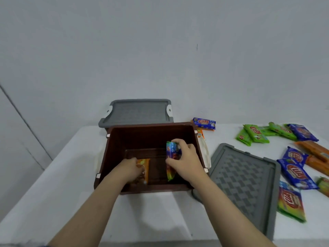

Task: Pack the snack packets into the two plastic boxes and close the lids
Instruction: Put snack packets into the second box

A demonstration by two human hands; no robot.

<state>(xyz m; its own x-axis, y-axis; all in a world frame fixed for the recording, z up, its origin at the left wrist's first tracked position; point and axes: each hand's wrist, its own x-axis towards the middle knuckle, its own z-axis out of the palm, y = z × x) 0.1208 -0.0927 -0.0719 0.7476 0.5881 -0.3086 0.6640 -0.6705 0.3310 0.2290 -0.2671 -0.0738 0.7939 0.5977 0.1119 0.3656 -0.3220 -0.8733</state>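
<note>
Both hands reach into the brown box [151, 139]. The left hand [132, 169] curls its fingers on an orange packet [145, 169] at the bottom; the right hand [185, 160] grips a blue packet [171, 150], upright. Packing has barely begun: right of the fingers lie a loose grey lid [243, 182] and many packets [295, 172] on the worktop [151, 216]. Beyond, the grey box [138, 111] sits lidded.

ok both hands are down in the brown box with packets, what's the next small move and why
Probably let go of both packets and pull the hands out. The left hand has the orange packet at the brown box floor, the right hand holds the blue packet upright inside.
</note>
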